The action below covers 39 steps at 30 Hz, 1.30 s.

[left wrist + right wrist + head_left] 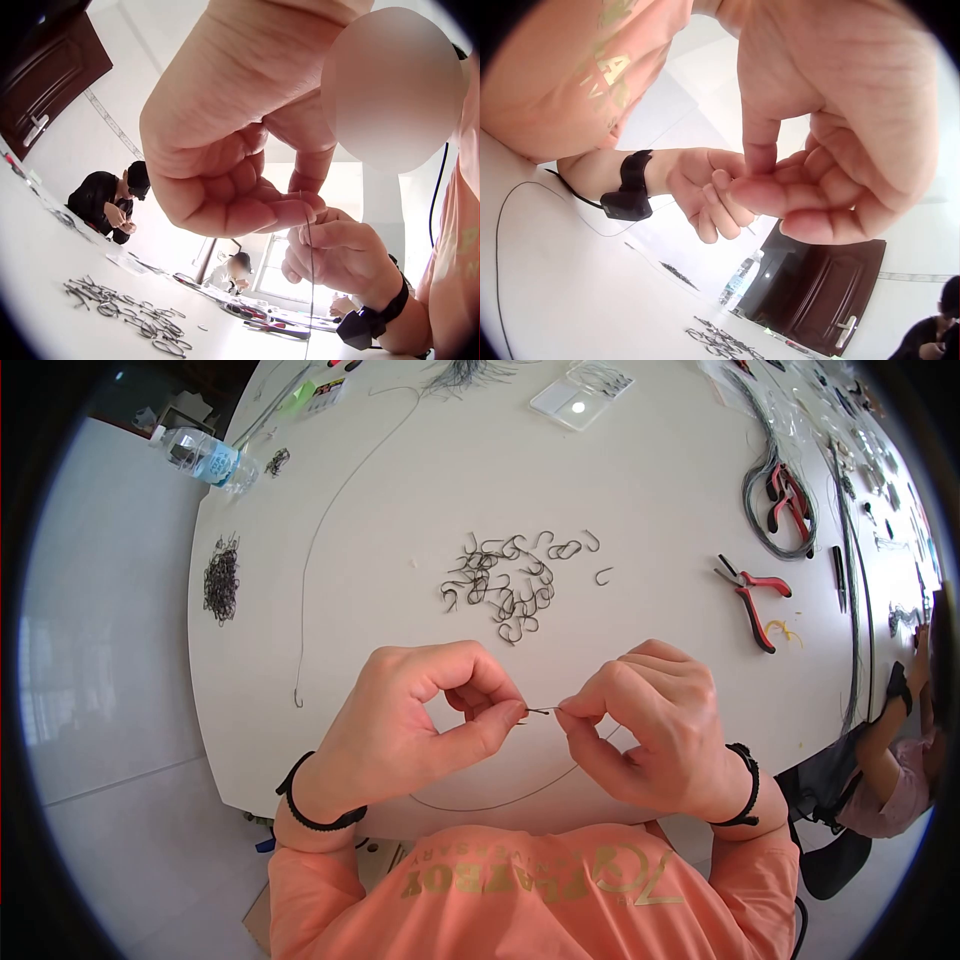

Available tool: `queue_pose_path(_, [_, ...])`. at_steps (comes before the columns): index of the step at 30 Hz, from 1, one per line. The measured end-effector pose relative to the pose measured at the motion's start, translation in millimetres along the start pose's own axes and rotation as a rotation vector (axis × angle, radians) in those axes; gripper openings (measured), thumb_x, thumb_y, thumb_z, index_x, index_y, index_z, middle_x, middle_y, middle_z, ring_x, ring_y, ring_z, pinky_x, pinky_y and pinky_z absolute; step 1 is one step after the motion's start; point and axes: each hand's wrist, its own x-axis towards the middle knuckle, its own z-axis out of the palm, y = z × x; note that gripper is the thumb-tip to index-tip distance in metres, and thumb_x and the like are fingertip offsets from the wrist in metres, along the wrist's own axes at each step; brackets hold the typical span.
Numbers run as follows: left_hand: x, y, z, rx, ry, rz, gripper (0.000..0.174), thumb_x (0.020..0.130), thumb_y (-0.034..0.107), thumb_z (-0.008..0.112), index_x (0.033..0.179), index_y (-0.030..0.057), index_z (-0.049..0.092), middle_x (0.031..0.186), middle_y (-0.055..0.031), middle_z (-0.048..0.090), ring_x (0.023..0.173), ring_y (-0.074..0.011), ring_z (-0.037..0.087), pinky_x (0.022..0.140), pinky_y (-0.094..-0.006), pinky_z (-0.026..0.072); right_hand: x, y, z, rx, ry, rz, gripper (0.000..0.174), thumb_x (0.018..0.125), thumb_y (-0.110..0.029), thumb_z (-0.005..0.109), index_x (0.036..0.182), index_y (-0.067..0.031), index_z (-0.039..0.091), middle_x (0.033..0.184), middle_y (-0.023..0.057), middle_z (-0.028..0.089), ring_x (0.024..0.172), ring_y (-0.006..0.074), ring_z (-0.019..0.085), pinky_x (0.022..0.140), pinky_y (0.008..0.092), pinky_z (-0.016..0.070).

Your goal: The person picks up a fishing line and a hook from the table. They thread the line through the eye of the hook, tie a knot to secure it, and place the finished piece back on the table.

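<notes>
Above the near edge of the table, my left hand (420,710) pinches a dark fish hook (537,711) between thumb and forefinger, its shank end sticking out to the right. Most of that hook is hidden by the fingertips. Close beside it, my right hand (650,725) pinches a thin grey line (500,807) right at the hook's end. The line loops down below both hands and also hangs past the fingers in the left wrist view. A loose pile of fish hooks (500,585) lies just beyond the hands.
Red-handled pliers (752,600) lie to the right, near a coil of line (750,510). A darker hook heap (221,582) and a water bottle (210,460) are at left. A long line with a hook (303,610) crosses the left side. A clear box (580,395) sits at the back.
</notes>
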Motion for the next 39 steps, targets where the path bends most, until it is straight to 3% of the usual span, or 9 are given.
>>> queue_pose_path(3, [0, 0, -1, 0.017, -0.022, -0.003, 0.004, 0.084, 0.001, 0.072, 0.087, 0.0009, 0.069, 0.075, -0.003, 0.071, 0.071, -0.0096, 0.066, 0.069, -0.0252, 0.0514, 0, -1, -3, -0.014, -0.016, 0.008, 0.023, 0.067, 0.003, 0.069, 0.076, -0.0103, 0.053, 0.057, -0.0012, 0.054, 0.047, 0.0185, 0.05, 0.051, 0.0301, 0.038])
queue_pose_path(5, [0, 1, 0, 0.024, -0.022, 0.0, 0.005, 0.084, 0.001, 0.072, 0.087, 0.001, 0.069, 0.075, -0.003, 0.071, 0.071, -0.0095, 0.066, 0.069, -0.0251, 0.0514, 0, -1, -6, -0.059, -0.089, 0.034, 0.021, 0.07, 0.0, 0.072, 0.082, -0.009, 0.057, 0.064, 0.0001, 0.058, 0.051, 0.0189, 0.054, 0.052, 0.0316, 0.0411])
queue_pose_path(7, [1, 0, 3, 0.013, 0.032, 0.002, 0.006, 0.078, -0.002, 0.072, 0.08, 0.0014, 0.068, 0.072, -0.0036, 0.069, 0.065, -0.0106, 0.063, 0.063, -0.0249, 0.0475, 5, -6, -3, -0.03, -0.044, 0.084, 0.022, 0.072, -0.003, 0.074, 0.086, -0.0084, 0.059, 0.069, 0.0009, 0.06, 0.054, 0.0194, 0.056, 0.052, 0.0323, 0.0429])
queue_pose_path(12, [0, 5, 4, -0.009, 0.026, -0.049, 0.007, 0.077, -0.003, 0.072, 0.08, 0.0017, 0.068, 0.071, -0.0034, 0.069, 0.065, -0.0106, 0.062, 0.063, -0.0251, 0.0474, 6, -11, -4, 0.091, -0.026, 0.173, 0.03, 0.075, -0.012, 0.078, 0.1, -0.0075, 0.062, 0.083, 0.0027, 0.063, 0.061, 0.0208, 0.061, 0.053, 0.0333, 0.0467])
queue_pose_path(20, [-1, 3, 7, -0.003, 0.001, -0.003, 0.007, 0.077, -0.004, 0.071, 0.081, 0.0007, 0.068, 0.073, -0.0043, 0.07, 0.066, -0.0112, 0.063, 0.063, -0.0256, 0.0485, -2, -1, 8, 0.086, 0.004, 0.013, 0.019, 0.075, -0.001, 0.075, 0.083, -0.0083, 0.059, 0.068, 0.0023, 0.057, 0.055, 0.0195, 0.056, 0.049, 0.0318, 0.0426])
queue_pose_path(28, [0, 3, 4, -0.078, -0.061, -0.097, 0.009, 0.091, -0.001, 0.061, 0.089, -0.0011, 0.07, 0.079, -0.0069, 0.07, 0.069, -0.0141, 0.065, 0.063, -0.0262, 0.0497, -2, -2, 7, 0.011, 0.021, -0.045, 0.017, 0.074, -0.004, 0.075, 0.081, -0.0083, 0.059, 0.067, 0.0014, 0.057, 0.054, 0.0177, 0.055, 0.047, 0.0308, 0.0382])
queue_pose_path(29, [1, 1, 4, -0.077, -0.062, -0.097, 0.009, 0.091, -0.001, 0.061, 0.089, -0.0011, 0.07, 0.079, -0.0069, 0.07, 0.069, -0.0141, 0.065, 0.063, -0.0262, 0.0497, -1, -3, 8, -0.011, 0.03, -0.066, 0.017, 0.074, -0.004, 0.075, 0.08, -0.0082, 0.059, 0.067, 0.0011, 0.057, 0.053, 0.0174, 0.054, 0.047, 0.0306, 0.0375])
queue_pose_path(31, [3, -3, 5, 0.099, -0.066, 0.125, 0.008, 0.089, -0.002, 0.064, 0.091, 0.0004, 0.071, 0.083, -0.0071, 0.069, 0.074, -0.0158, 0.065, 0.066, -0.0275, 0.0495, -2, -2, 10, -0.034, 0.044, -0.082, 0.017, 0.074, -0.004, 0.075, 0.08, -0.0083, 0.06, 0.067, 0.0007, 0.057, 0.053, 0.017, 0.054, 0.047, 0.0305, 0.037])
queue_pose_path(39, [1, -4, 4, 0.14, -0.034, 0.112, 0.009, 0.081, -0.002, 0.071, 0.087, 0.0041, 0.072, 0.082, -0.0039, 0.069, 0.072, -0.0143, 0.061, 0.063, -0.0272, 0.0422, -5, -3, 17, -0.143, 0.109, -0.114, 0.018, 0.068, -0.001, 0.074, 0.074, -0.0089, 0.058, 0.066, -0.0004, 0.054, 0.051, 0.0141, 0.05, 0.046, 0.0285, 0.0343])
